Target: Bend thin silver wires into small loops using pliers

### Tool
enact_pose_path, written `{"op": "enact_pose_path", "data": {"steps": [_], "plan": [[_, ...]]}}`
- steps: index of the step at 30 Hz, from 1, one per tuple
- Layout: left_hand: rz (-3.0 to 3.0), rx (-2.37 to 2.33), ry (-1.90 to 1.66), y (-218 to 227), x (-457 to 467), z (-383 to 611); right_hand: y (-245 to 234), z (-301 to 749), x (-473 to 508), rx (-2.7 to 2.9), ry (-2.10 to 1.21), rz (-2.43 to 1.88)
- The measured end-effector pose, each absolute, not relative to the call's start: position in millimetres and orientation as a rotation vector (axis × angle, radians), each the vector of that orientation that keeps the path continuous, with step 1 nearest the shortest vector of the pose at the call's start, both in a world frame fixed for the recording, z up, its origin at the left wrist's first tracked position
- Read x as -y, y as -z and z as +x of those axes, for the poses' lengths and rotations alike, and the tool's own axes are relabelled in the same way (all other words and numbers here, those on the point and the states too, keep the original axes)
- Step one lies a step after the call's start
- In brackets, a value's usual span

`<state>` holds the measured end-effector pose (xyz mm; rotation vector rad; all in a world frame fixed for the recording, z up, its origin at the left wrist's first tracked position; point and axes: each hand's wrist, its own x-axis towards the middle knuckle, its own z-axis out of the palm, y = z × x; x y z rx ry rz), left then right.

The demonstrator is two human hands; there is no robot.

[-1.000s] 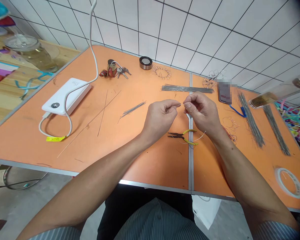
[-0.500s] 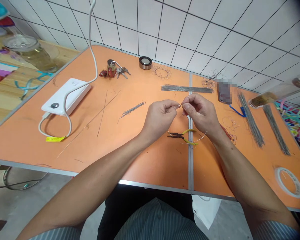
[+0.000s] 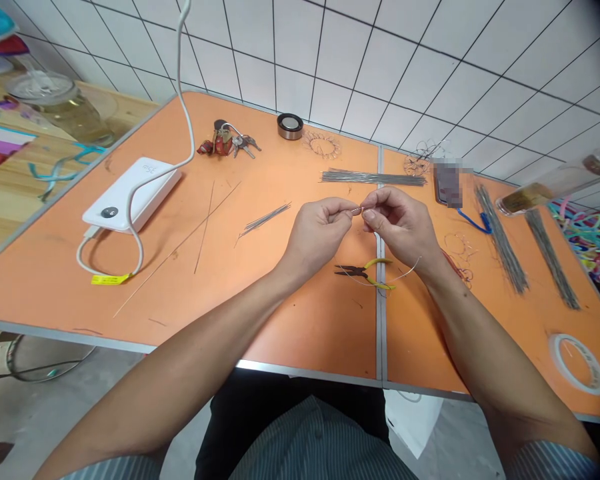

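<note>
The thin wire sits pinched between both hands, its held end too small to make out. The left hand and right hand are nearly closed, fingertips meeting. The wire's long tail curves over the pliers below them, reaching further right than before.

This is a small craft workshop, shown by a white tiled wall, orange folding tables laid with wire bundles and pliers, and a bare concrete floor.
</note>
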<state>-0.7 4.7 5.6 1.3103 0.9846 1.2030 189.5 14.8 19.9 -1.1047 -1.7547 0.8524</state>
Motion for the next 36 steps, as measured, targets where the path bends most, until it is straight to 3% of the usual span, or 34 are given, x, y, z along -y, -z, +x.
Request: {"op": "enact_pose_path", "data": {"steps": [24,36], "plan": [[1.05,-0.843,-1.038,-3.8,-9.4,-5.8,-21.4,190.5,-10.4,1.901,-0.639,-1.125],[1.027,-0.724,-0.914,1.4,-8.0,-6.4,-26.4,195.7,-20.1,1.653,-0.96,-1.057]]}}
